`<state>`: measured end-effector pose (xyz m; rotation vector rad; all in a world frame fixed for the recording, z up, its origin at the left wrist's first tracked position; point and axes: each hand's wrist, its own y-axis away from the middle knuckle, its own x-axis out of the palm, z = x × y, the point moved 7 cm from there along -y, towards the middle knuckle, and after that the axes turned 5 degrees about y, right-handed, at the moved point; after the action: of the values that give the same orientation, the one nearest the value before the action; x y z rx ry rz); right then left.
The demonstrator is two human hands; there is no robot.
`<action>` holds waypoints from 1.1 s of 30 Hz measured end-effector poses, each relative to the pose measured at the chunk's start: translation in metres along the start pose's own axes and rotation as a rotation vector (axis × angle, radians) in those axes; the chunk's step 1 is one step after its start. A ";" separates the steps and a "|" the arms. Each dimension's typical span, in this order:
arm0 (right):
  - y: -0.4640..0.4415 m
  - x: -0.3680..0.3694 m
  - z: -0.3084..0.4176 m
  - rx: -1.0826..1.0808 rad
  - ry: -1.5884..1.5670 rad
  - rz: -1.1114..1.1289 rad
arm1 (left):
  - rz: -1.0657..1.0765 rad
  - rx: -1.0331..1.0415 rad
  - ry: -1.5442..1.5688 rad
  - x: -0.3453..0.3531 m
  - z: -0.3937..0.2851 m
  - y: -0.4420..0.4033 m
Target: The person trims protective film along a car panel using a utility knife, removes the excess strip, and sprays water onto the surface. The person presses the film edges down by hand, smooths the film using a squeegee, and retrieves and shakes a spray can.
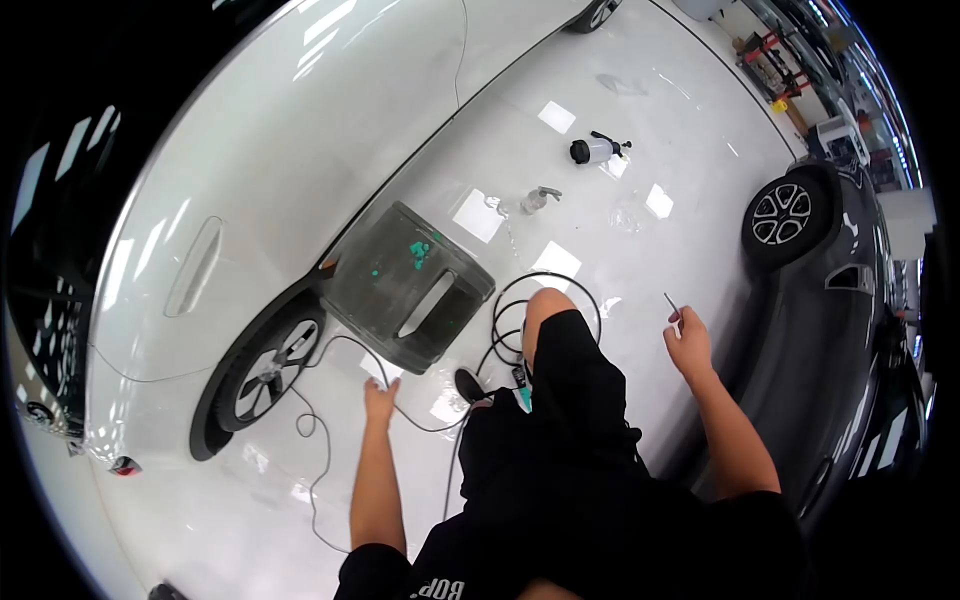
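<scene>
My left hand (381, 396) is low over the white floor, beside the lower edge of a dark grey plastic stool (375, 295) with green bits on top. A thin cable (398, 405) passes at its fingers, which look pinched; whether they grip the cable is too small to tell. Off to the right, my right hand (688, 340) has its fingers closed on a small slim tool (671, 301), whose thin light tip points up and left. The rear wheel (268, 368) of the white car is left of the stool.
The white car (290, 130) fills the upper left, and a dark car (810, 350) stands at the right. A spray bottle (536, 202) and a pump sprayer (597, 150) are on the floor. A coiled black hose (598, 305) lies around my knee.
</scene>
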<state>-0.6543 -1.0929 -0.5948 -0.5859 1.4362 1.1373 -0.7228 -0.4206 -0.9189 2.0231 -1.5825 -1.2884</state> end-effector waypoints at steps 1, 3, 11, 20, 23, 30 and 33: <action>-0.020 0.003 0.012 0.000 0.003 0.021 | -0.022 -0.006 -0.017 -0.003 -0.006 -0.013; -0.068 0.018 0.024 -0.003 0.016 0.076 | -0.065 0.014 -0.047 -0.001 0.000 -0.058; -0.374 0.257 0.053 -0.480 0.198 0.041 | -0.432 -0.014 -0.142 0.046 -0.078 -0.071; -0.610 0.489 0.054 -0.305 0.100 0.331 | -0.409 0.032 -0.197 0.270 -0.290 -0.097; -0.634 0.479 0.023 -0.233 -0.095 0.194 | -0.388 0.016 -0.210 0.329 -0.346 -0.116; -0.734 0.437 -0.145 0.172 -0.243 0.059 | -0.283 0.085 -0.298 0.423 -0.449 -0.168; -0.772 0.443 -0.196 0.305 -0.234 -0.067 | -0.264 0.122 -0.202 0.476 -0.495 -0.179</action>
<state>-0.1776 -1.4678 -1.2748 -0.2741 1.3420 0.8804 -0.2243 -0.9213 -0.9825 2.3035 -1.5500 -1.5695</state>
